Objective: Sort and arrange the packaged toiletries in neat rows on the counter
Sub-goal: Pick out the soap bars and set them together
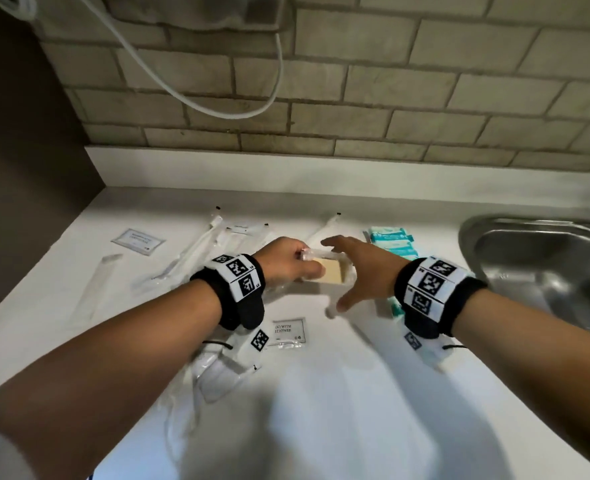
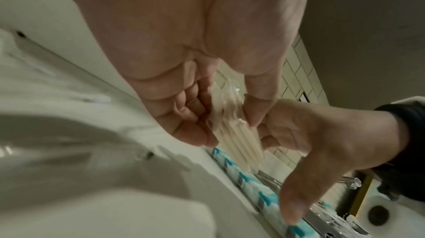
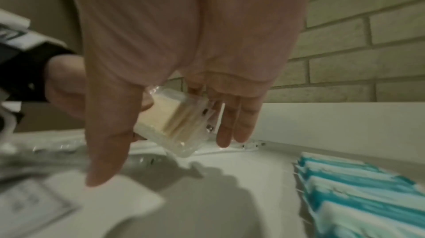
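Observation:
My left hand (image 1: 286,261) pinches a clear packet of cotton swabs (image 1: 331,271) between thumb and fingers, held a little above the white counter (image 1: 321,393). The left wrist view shows the left hand (image 2: 184,105) gripping the packet (image 2: 232,133) by its upper end. My right hand (image 1: 363,268) is spread wide beside the packet, thumb in front and straight fingers behind it. In the right wrist view the packet (image 3: 174,120) hangs between that hand's thumb (image 3: 108,147) and fingers (image 3: 232,123); I cannot tell if they touch it. A row of teal wipe packs (image 1: 390,240) lies just right.
Wrapped toothbrushes (image 1: 189,251), a long clear packet (image 1: 108,271) and a flat sachet (image 1: 137,240) lie at the back left. A labelled sachet (image 1: 288,332) and more clear packets (image 1: 217,372) lie near my left wrist. A steel sink (image 1: 536,265) sits right; a white cable (image 1: 217,98) hangs on the tiled wall.

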The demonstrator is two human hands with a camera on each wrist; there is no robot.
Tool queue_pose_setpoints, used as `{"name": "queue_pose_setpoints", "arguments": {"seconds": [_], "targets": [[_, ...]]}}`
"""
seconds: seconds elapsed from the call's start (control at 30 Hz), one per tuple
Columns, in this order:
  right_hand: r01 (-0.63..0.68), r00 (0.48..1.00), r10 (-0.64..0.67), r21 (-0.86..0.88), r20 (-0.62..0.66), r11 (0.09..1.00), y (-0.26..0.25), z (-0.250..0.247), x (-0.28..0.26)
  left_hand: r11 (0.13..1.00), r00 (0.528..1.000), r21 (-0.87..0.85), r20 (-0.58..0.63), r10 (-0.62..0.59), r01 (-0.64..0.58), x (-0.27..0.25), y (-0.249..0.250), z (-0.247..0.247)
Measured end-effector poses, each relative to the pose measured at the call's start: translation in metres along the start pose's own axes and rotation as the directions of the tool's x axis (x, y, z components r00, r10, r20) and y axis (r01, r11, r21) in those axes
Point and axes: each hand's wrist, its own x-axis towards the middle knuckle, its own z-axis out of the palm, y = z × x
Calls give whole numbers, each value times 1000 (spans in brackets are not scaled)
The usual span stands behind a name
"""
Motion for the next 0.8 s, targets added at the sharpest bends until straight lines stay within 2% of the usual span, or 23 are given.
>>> {"name": "queue_pose_setpoints", "arguments": {"seconds": [0.13, 0.43, 0.63, 0.8], "targets": [[4, 1000, 3, -210, 31, 978, 9, 10, -3, 997, 996, -31, 58, -64, 66, -1, 3, 29], [48, 993, -5, -374, 114, 926, 15, 32, -5, 975, 965, -63, 172, -199, 213, 1, -13, 50], [29, 996, 2, -342, 90, 939, 16, 32, -3, 973, 971, 91, 94, -222, 213, 1, -4, 55], [20, 995, 15, -354, 96, 935, 18, 30, -2, 920, 971, 324, 22, -239, 219, 3, 2, 52]]}}
